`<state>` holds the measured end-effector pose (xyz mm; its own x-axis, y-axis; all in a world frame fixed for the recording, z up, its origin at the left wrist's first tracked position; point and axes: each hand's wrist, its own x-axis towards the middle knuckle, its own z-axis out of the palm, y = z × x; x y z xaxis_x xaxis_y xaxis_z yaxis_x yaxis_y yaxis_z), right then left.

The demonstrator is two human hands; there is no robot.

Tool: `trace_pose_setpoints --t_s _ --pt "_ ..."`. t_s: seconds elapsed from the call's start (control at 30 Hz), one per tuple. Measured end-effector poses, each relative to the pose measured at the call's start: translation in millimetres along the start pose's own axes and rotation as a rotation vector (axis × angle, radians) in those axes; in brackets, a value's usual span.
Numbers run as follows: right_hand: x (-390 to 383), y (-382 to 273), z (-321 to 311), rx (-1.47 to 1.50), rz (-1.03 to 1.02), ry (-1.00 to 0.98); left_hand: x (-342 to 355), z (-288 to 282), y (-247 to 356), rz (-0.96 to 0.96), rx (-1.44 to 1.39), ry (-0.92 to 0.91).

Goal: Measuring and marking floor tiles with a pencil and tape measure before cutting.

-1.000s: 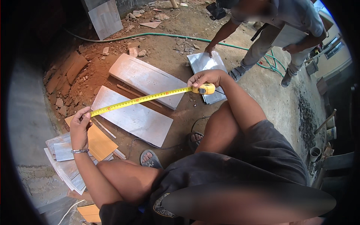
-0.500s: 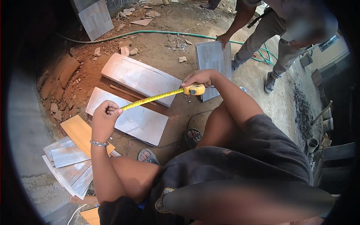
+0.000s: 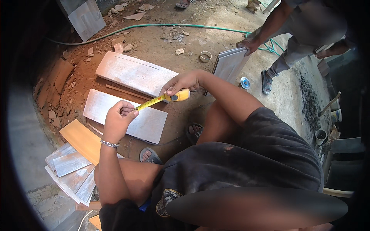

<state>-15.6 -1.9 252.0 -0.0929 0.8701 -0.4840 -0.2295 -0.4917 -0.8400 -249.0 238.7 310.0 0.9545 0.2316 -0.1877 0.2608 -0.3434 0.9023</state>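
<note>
A yellow tape measure [image 3: 184, 94] is gripped in my right hand [image 3: 183, 81], its fingers over the case. My left hand [image 3: 120, 116] is closed in a pinch on the free end of the yellow blade [image 3: 151, 102], so a short length stretches between both hands. Beneath them, on the dirt, lie two pale, dusty rectangular slabs, a far slab [image 3: 129, 69] and a near slab [image 3: 150, 122]. A thin brown strip [image 3: 119, 91] lies between the slabs.
At right, a co-worker's hand [image 3: 249, 44] holds wood-patterned tiles [image 3: 230, 66] upright near a blue disc [image 3: 245, 82]. More tiles [image 3: 73, 171] and an orange-yellow board [image 3: 81, 140] fan out at my left. A green hose [image 3: 177, 25] crosses beyond broken rubble [image 3: 118, 47].
My hands have come closer together, and the exposed blade is shorter. My right hand moved left and my left hand slightly right. The co-worker has tilted the tiles, and a round ring-like item now shows.
</note>
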Motion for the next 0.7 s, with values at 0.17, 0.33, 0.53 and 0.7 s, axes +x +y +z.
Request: trace_pose_setpoints --t_s 0.17,0.33,0.53,0.7 --pt "5 -4 0 0.039 0.049 -0.037 4 12 -5 0.018 -0.013 -0.050" --pt "3 -5 4 0.017 0.113 -0.040 -4 18 -2 -0.004 -0.034 -0.079" --pt "-2 -3 12 -0.059 0.150 -0.005 -17 24 4 -0.006 -0.022 -0.099" --pt "-6 4 7 -0.069 0.152 0.007 -11 28 3 0.028 0.021 -0.097"
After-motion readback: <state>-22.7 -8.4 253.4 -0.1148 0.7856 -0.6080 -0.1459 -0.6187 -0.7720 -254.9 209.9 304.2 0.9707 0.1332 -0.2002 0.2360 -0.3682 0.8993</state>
